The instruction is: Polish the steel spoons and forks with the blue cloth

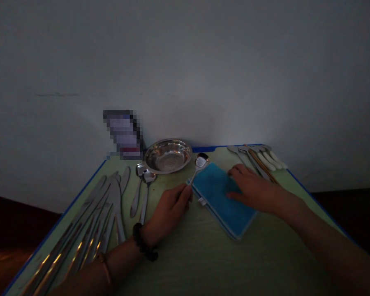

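Note:
My left hand (pixel 169 211) is closed on the handle of a metal spoon (pixel 200 161), whose bowl lies over the far corner of a folded blue cloth (pixel 222 199). My right hand (pixel 253 187) lies flat on the cloth with its fingers stretched out, pressing it onto the pale green table (pixel 197 255). A dark band is round my left wrist.
A shiny metal bowl (pixel 168 155) stands at the back by the wall. Two spoons (pixel 143 185) lie left of my hand, and several long knives (pixel 95 222) fan out further left. More cutlery and chopsticks (pixel 259 158) lie at the back right. A blurred box (pixel 125 133) leans on the wall.

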### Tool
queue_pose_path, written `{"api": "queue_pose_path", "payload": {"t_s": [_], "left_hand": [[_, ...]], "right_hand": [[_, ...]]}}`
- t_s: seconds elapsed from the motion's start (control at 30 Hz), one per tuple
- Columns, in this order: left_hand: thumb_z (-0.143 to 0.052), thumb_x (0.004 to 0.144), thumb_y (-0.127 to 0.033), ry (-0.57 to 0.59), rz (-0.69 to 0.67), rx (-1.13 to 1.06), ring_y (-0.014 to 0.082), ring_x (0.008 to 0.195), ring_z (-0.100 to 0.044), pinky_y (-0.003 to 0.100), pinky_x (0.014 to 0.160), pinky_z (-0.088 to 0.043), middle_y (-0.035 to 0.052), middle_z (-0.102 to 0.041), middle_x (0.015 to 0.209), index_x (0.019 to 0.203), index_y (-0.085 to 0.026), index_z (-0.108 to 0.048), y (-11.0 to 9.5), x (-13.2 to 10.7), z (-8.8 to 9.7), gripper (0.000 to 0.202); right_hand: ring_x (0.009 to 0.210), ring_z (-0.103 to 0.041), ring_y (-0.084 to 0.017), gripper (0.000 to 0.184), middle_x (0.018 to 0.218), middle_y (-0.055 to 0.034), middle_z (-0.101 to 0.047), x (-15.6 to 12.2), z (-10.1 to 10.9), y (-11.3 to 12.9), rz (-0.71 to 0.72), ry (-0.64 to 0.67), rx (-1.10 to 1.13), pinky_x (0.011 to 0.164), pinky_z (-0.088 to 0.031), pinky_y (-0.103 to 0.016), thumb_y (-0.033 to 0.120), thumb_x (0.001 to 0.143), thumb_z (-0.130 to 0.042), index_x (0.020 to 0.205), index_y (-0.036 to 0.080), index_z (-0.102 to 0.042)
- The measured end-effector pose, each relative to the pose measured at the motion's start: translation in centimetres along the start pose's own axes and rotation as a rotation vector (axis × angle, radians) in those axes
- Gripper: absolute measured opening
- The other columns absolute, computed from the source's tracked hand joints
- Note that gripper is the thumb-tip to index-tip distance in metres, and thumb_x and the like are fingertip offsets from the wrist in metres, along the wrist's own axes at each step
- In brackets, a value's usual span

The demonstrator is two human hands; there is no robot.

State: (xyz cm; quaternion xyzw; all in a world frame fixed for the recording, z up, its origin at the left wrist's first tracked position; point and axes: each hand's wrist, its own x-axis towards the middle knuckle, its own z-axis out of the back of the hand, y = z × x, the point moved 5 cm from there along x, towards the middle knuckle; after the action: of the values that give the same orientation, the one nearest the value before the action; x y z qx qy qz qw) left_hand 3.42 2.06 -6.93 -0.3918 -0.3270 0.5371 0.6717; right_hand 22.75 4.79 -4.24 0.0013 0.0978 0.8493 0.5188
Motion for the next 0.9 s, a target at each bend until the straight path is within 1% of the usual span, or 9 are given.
{"api": "queue_pose_path", "payload": {"t_s": [0.07, 0.17, 0.27, 0.37, 0.47, 0.6, 0.77, 0.83, 0.9], "left_hand": [[-0.032, 0.089, -0.037, 0.026, -0.008, 0.01, 0.0105, 0.049, -0.04, 0.021, 0.046, -0.03, -0.0045, -0.042, 0.052, 0.063, -0.018, -0.046, -0.1, 0.0, -0.1, 0.036], [-0.032, 0.089, -0.037, 0.091, -0.036, 0.032, 0.0104, 0.048, -0.039, 0.021, 0.046, -0.03, -0.0049, -0.041, 0.052, 0.061, -0.018, -0.045, -0.5, -0.2, -0.4, 0.036], [-0.032, 0.089, -0.036, 0.149, -0.063, 0.062, 0.01, 0.047, -0.038, 0.021, 0.046, -0.03, -0.0052, -0.041, 0.051, 0.059, -0.018, -0.044, -0.8, -0.4, -0.7, 0.037], [-0.031, 0.09, -0.036, 0.15, -0.055, 0.091, 0.0101, 0.047, -0.04, 0.021, 0.046, -0.03, -0.0052, -0.042, 0.051, 0.059, -0.018, -0.044, -0.9, -0.4, -0.8, 0.037], [-0.032, 0.09, -0.034, 0.15, -0.058, 0.137, 0.0103, 0.049, -0.042, 0.021, 0.048, -0.031, -0.005, -0.044, 0.053, 0.061, -0.018, -0.046, -0.9, -0.3, -0.9, 0.036], [-0.031, 0.09, -0.033, 0.14, -0.07, 0.187, 0.0107, 0.049, -0.042, 0.022, 0.049, -0.032, -0.0049, -0.044, 0.053, 0.061, -0.018, -0.045, -0.8, -0.2, -0.8, 0.036], [-0.029, 0.09, -0.035, 0.152, -0.058, 0.202, 0.0111, 0.049, -0.043, 0.022, 0.049, -0.032, -0.0044, -0.044, 0.053, 0.061, -0.018, -0.044, -0.8, -0.1, -0.8, 0.037], [-0.028, 0.09, -0.034, 0.183, -0.089, 0.22, 0.0116, 0.051, -0.045, 0.022, 0.05, -0.033, -0.0036, -0.046, 0.055, 0.064, -0.018, -0.045, -1.0, -0.2, -1.0, 0.035], [-0.028, 0.09, -0.031, 0.24, -0.127, 0.262, 0.0121, 0.051, -0.046, 0.022, 0.051, -0.034, -0.0026, -0.048, 0.057, 0.068, -0.018, -0.048, -1.2, -0.4, -1.3, 0.033]], "right_hand": [[0.093, -0.054, -0.029, 0.04, 0.1, -0.0165, -0.056, 0.5, 0.0, -1.0, -0.08, 0.004, -0.001, 0.076, -0.042, -0.041, 0.035, 0.074, -0.055, 0.104, 0.01, -0.051], [0.08, -0.057, -0.023, 0.03, 0.086, -0.0105, -0.061, 1.7, -1.1, -0.8, 0.005, 0.055, 0.212, 0.069, -0.043, -0.036, 0.035, 0.072, -0.056, 0.092, 0.013, -0.054], [0.078, -0.058, -0.019, 0.026, 0.087, -0.0057, -0.062, 2.9, -2.3, -0.5, -0.003, 0.041, 0.711, 0.068, -0.044, -0.033, 0.033, 0.071, -0.054, 0.092, 0.017, -0.053], [0.077, -0.06, -0.017, 0.033, 0.09, -0.0027, -0.063, 3.6, -4.0, -0.5, -0.162, 0.072, 1.338, 0.068, -0.046, -0.032, 0.031, 0.07, -0.052, 0.102, 0.02, -0.05], [0.075, -0.062, -0.02, 0.033, 0.083, -0.0053, -0.064, 3.7, -5.1, -0.3, -0.318, 0.089, 1.698, 0.066, -0.047, -0.033, 0.038, 0.074, -0.042, 0.098, 0.018, -0.052], [0.076, -0.062, -0.021, 0.033, 0.082, -0.007, -0.065, 3.9, -5.0, -0.3, -0.294, -0.034, 1.799, 0.064, -0.048, -0.034, 0.031, 0.075, -0.032, 0.094, 0.016, -0.054], [0.082, -0.061, -0.016, 0.047, 0.104, -0.0041, -0.061, 3.9, -4.8, 0.7, -0.038, -0.136, 1.756, 0.073, -0.048, -0.033, 0.02, 0.066, -0.055, 0.111, 0.022, -0.045], [0.087, -0.059, -0.016, 0.054, 0.111, -0.0043, -0.058, 3.8, -4.8, 0.9, -0.009, -0.181, 1.673, 0.076, -0.048, -0.034, 0.021, 0.063, -0.063, 0.113, 0.024, -0.044], [0.088, -0.059, -0.017, 0.049, 0.109, -0.0046, -0.059, 3.7, -4.8, 0.9, -0.032, -0.223, 1.546, 0.079, -0.047, -0.035, 0.023, 0.062, -0.066, 0.108, 0.023, -0.048]]}}
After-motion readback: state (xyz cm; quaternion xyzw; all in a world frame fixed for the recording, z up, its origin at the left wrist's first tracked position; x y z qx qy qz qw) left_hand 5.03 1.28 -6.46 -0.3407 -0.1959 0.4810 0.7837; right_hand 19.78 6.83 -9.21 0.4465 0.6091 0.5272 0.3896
